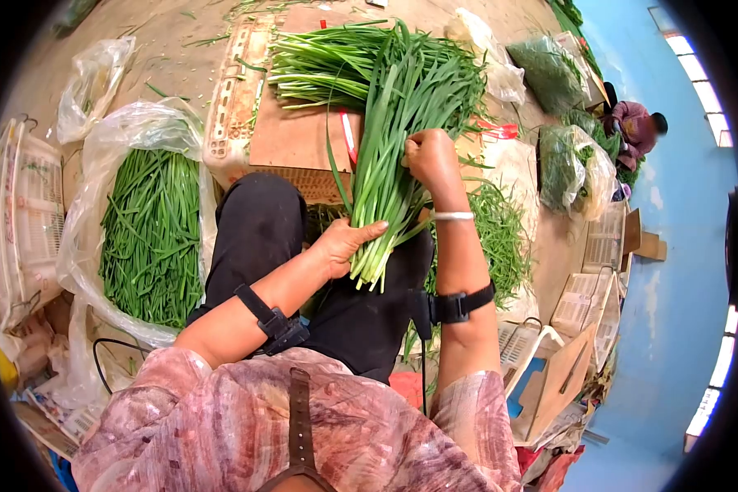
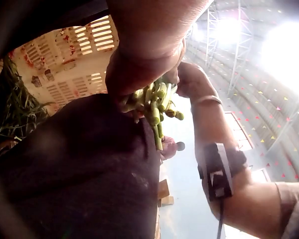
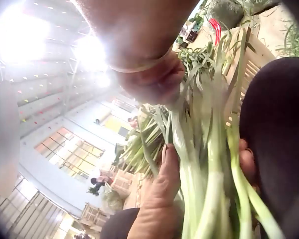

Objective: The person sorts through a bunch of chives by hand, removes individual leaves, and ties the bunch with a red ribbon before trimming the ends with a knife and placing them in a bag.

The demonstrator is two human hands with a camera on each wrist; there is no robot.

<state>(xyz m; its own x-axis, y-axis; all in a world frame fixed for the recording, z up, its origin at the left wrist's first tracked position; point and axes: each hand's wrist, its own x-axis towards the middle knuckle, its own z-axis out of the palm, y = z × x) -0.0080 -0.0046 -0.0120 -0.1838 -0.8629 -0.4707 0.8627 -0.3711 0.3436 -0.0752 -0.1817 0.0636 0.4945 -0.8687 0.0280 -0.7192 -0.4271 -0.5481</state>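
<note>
A bunch of garlic chives (image 1: 402, 115) slants over the person's lap, its pale cut ends toward the body and its green leaves away. The left hand (image 1: 346, 246) grips it near the pale stems, thumb across the top; in the left wrist view the cut ends (image 2: 159, 102) poke out below that hand. At the right side of the bunch, the right hand (image 1: 435, 164) has its fingers curled and pinches at the leaves. The right wrist view shows this hand (image 3: 154, 82) right against the leaves, its fingertips partly hidden. More chives (image 1: 320, 70) lie crosswise beneath.
A cardboard sheet (image 1: 291, 139) tops an upturned plastic crate (image 1: 225, 123) before the knees. Left stands a clear bag of loose chives (image 1: 152, 238). Trimmed leaves (image 1: 492, 238) pile at right. Crates (image 1: 582, 299) and stuffed bags (image 1: 562, 164) line the right side, near another person (image 1: 635, 131).
</note>
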